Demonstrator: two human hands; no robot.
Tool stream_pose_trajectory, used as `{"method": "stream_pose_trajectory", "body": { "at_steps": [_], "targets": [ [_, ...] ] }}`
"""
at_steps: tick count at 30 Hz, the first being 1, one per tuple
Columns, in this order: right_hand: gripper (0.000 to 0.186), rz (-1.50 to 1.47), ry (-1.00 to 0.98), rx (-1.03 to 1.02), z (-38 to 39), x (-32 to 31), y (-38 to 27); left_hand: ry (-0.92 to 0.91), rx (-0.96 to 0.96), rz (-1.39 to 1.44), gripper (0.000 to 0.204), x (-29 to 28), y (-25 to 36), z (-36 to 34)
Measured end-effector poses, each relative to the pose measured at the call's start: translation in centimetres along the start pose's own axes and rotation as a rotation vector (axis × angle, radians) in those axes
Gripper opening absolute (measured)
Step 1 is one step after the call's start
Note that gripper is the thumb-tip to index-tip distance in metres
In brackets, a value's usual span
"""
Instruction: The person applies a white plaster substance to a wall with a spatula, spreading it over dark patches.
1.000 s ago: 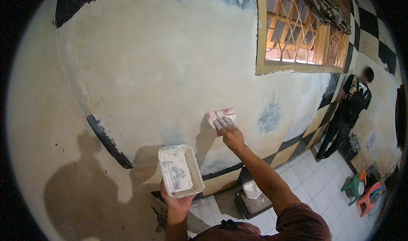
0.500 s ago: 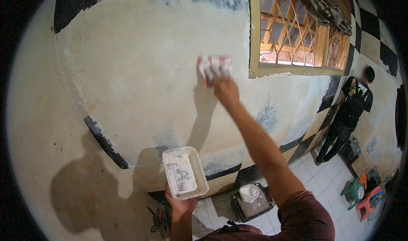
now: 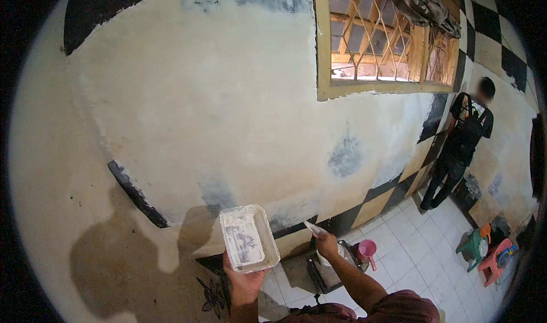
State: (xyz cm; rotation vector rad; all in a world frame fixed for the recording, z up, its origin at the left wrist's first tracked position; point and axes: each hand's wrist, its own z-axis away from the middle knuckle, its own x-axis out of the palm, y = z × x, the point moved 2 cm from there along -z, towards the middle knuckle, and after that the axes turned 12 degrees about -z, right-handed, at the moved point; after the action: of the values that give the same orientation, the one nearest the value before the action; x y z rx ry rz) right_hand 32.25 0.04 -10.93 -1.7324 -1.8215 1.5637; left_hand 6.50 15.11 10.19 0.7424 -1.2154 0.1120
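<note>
My left hand (image 3: 245, 279) is closed around the lower end of a putty-smeared rectangular plastic tub (image 3: 269, 253), tilted so its inside shows. White paste coats the tub's bottom and rim. To the right of it, my right hand (image 3: 327, 245) grips a flat white-and-reddish putty spreader (image 3: 314, 229), seen nearly edge-on and apart from both tub and wall. Ahead is the wall (image 3: 216, 106), coated in pale filler, with dark grey patches and remains of black squares showing through.
Below my right arm, a dark low stand (image 3: 317, 280) carries a white bag (image 3: 327, 260), with a pink dipper (image 3: 366, 249) beside it. A barred window (image 3: 323, 66) is at upper right. Farther right, a person (image 3: 468, 135) faces the wall near green (image 3: 470, 248) and pink (image 3: 493, 263) stools.
My right hand has come down off the wall with the spreader, to beside the tub. The view has shifted slightly right, and the pink dipper now shows. My left hand still holds the tub.
</note>
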Motion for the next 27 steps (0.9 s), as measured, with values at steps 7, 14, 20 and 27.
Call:
{"method": "stream_pose_trajectory", "body": {
  "at_steps": [7, 14, 20, 27],
  "targets": [
    [0.038, 0.393, -0.081, 0.662, 20.2, -7.5, 5.5, 0.023, -0.016, -0.076, 0.058, 0.2, -0.3, 0.9],
    [0.029, 0.545, 0.034, 0.962, 34.0, -13.8, 9.2, -0.004, -0.038, -0.012, 0.060, -0.8, -1.5, -0.3],
    [0.044, -0.934, 0.907, 1.095, 20.6, -10.8, 10.1, -0.057, -0.118, -0.035, 0.057, 0.5, -1.8, -0.3],
    [0.027, -1.339, 0.379, 0.377, -3.3, -11.8, -17.6, -0.050, -0.112, -0.054, 0.057, 1.7, -2.0, -0.4]
  ]
}}
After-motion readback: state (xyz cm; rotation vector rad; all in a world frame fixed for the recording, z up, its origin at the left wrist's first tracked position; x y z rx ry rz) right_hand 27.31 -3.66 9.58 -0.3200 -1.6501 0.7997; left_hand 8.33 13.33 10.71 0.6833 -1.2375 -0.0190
